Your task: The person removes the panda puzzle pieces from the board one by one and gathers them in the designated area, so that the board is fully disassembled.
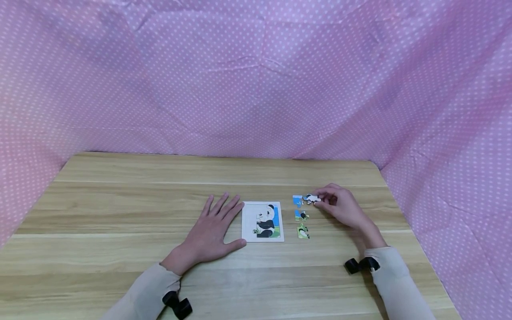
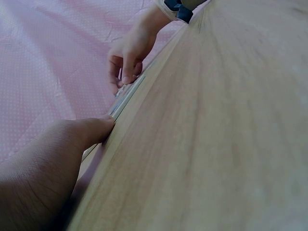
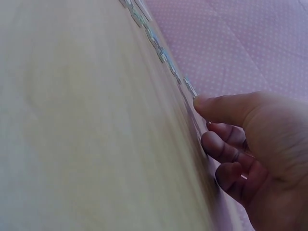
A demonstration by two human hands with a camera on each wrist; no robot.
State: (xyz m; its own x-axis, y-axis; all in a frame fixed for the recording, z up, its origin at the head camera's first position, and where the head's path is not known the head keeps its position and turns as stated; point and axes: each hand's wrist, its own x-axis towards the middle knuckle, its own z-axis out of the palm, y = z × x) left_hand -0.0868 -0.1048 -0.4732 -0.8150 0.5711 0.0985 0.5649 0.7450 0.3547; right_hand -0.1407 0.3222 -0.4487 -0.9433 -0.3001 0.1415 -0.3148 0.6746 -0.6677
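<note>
A white puzzle board with a partly filled panda picture lies on the table. My left hand is spread flat beside it, the thumb and a fingertip at its left edge. To the right of the board, my right hand pinches a black-and-white puzzle piece between thumb and fingers. In the right wrist view the curled fingers sit behind the thumb, low over the table. Close to the held piece lies a blue puzzle piece.
Below the blue piece, in a column right of the board, lie a blue-and-black piece and a green piece. The wooden table ends at a pink dotted cloth at the back and sides.
</note>
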